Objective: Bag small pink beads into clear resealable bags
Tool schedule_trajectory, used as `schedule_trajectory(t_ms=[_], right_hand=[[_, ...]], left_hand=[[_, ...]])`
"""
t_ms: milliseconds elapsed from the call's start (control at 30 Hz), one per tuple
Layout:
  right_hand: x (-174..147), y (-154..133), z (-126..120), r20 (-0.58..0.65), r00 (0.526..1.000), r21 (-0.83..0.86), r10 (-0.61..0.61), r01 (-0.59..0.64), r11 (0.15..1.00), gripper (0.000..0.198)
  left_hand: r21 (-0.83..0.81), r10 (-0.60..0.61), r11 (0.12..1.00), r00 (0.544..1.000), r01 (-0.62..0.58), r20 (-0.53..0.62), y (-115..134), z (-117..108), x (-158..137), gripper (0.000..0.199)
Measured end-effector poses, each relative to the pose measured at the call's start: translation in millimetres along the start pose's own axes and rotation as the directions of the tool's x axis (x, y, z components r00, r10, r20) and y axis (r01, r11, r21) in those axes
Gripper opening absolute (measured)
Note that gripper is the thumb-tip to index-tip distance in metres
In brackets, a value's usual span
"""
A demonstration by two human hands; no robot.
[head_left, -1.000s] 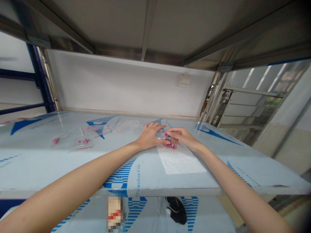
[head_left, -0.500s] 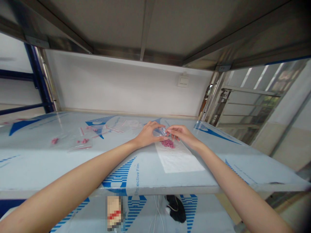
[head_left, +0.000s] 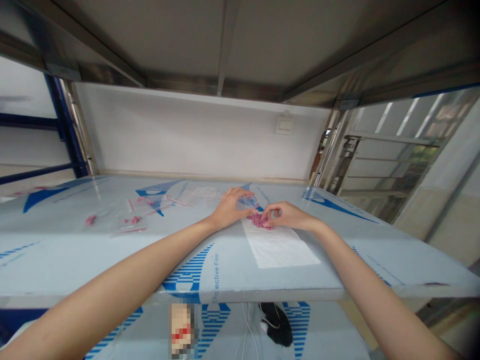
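My left hand [head_left: 231,207] curls around a small clear plastic bag [head_left: 252,201], thumb below it and fingers above. Just to the right, my right hand [head_left: 290,216] has its thumb and fingertips brought together down in a heap of small pink beads [head_left: 256,220]. Its fingertips touch the beads; how many are pinched is too small to tell. The heap lies at the far end of a white sheet [head_left: 285,251] spread on the film-covered shelf.
To the left lie clear zip bags with pink beads inside, among them a red-edged bag [head_left: 129,225]. More flat clear bags [head_left: 204,194] rest behind my left hand. A metal shelf [head_left: 180,45] hangs overhead. Below the front edge are a black item [head_left: 277,325] and white cables [head_left: 247,327].
My right hand has moved from the mouth of the plastic bag down and slightly right to the pink beads. My left hand still holds the bag in place. The view has shifted slightly.
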State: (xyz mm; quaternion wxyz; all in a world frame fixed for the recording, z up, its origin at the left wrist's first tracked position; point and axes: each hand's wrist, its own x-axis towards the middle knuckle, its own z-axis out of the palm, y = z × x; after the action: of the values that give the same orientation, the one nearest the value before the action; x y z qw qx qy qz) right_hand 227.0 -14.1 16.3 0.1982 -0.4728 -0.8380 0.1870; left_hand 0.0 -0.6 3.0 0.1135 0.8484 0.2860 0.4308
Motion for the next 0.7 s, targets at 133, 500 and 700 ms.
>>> schedule_trajectory(t_ms=[133,500,700], right_hand=[[2,1,6,0.020,1.000,0.002,0.003,-0.003,1.000,0.021],[-2,-19,-4,-0.348,0.936,0.156,-0.057,0.118,0.981,0.024],[2,-20,2,-0.343,0.935,0.135,-0.092,0.145,0.980,0.021]], left_hand=[[0.003,0.020,1.000,1.000,-0.020,0.012,-1,1,-1,0.043],[-0.017,0.020,1.000,0.998,-0.019,0.051,3,0,-3,0.043],[-0.063,0.063,0.996,0.996,-0.059,0.069,8,5,-2,0.042]])
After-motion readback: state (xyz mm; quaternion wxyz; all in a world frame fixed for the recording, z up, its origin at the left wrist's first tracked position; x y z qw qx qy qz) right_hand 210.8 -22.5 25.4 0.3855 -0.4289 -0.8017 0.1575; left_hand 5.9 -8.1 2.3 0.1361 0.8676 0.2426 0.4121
